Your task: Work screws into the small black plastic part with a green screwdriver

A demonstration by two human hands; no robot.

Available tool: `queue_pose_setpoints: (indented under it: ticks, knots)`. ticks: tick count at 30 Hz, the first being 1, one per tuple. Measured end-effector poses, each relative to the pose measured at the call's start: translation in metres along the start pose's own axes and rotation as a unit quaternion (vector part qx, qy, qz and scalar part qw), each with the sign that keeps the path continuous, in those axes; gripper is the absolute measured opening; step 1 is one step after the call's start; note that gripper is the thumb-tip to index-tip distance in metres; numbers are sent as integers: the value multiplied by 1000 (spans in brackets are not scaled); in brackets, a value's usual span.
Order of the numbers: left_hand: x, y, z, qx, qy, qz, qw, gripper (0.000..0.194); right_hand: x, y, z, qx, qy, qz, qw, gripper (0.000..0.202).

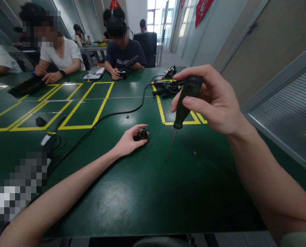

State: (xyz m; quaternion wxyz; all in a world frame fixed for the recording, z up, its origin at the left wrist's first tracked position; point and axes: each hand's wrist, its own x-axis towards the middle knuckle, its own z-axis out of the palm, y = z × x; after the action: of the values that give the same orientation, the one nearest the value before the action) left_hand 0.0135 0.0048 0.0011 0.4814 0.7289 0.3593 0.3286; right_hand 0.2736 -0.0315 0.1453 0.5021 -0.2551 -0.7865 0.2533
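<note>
My right hand (214,99) grips a screwdriver (185,101) by its dark green handle, raised above the table. Its thin shaft slants down to the left, the tip apart from anything else. Lower and to the left, my left hand (131,140) rests on the green table (142,192). Its thumb and fingers curl round a small black part (143,133) with a short round metal post sticking up. Much of that part is hidden by the fingers, so its exact kind does not show.
A black cable (116,113) crosses the table toward a pile of black parts (168,88) at the back. A tiny scrap (194,152) lies right of the screwdriver tip. A dark lump (41,121) sits at left. Across the table, a person (124,51) and another person (61,51) handle items.
</note>
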Motion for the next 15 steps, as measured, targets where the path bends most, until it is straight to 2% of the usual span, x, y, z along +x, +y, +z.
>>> queue_pose_setpoints:
  ticks: [5, 8, 11, 13, 15]
  knots:
    - [-2, 0, 4, 79, 80, -11, 994, 64, 2, 0, 3, -24, 60, -20, 998, 32]
    - [-1, 1, 2, 50, 57, -1, 997, 62, 3, 1, 5, -30, 110, -21, 993, 32]
    - [1, 1, -2, 27, 7, -10, 1000, 36, 4, 3, 7, -10, 140, -24, 990, 31]
    - [1, 1, -3, 19, 2, -23, 1000, 27, 4, 5, 8, 6, 146, -29, 989, 31]
    - [2, 1, -3, 9, 10, -30, 999, 29, 4, 5, 8, 11, 146, -34, 989, 31]
